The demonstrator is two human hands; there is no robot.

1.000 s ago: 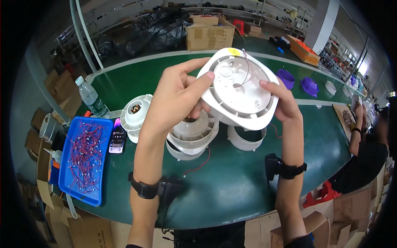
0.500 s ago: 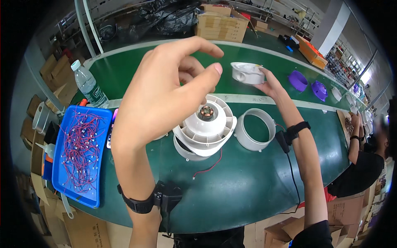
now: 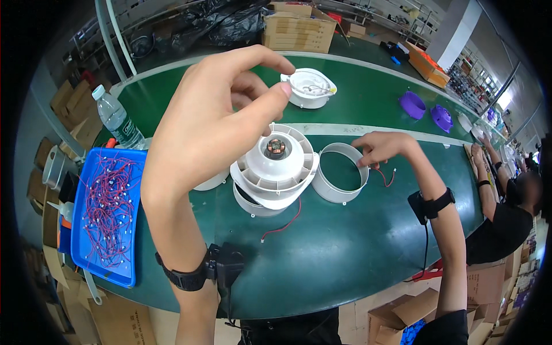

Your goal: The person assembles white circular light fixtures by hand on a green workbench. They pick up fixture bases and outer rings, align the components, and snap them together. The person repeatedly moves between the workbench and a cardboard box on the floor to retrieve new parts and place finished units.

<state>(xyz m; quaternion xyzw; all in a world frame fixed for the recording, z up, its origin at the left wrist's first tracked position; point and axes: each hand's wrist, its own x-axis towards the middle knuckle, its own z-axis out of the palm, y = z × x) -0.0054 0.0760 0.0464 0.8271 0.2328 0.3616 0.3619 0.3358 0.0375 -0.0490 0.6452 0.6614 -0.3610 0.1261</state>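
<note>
My left hand [image 3: 201,118] is raised over the left of the bench, thumb and index finger apart, with nothing visible between them. Below its fingertips sits a white motor assembly [image 3: 282,155] with a copper-wound core in a vaned housing, tilted on a white round base [image 3: 261,208]. A red wire trails from it. At the right rim of a white plastic ring [image 3: 340,195] is my right hand [image 3: 384,148], its fingers spread; whether they touch the rim I cannot tell. Farther back stands a white round housing [image 3: 310,99] with thin wires inside.
A blue tray [image 3: 137,230] of red wires lies at the left, near a water bottle [image 3: 118,119]. Another white part [image 3: 211,183] is partly hidden by my left arm. Purple housings [image 3: 413,105] stand at the far right, where a co-worker [image 3: 506,221] sits. Cartons [image 3: 299,33] stand behind.
My right hand has set the white housing down on the far green strip and let go. It has come back nearer, to the white ring. My left hand keeps its pose.
</note>
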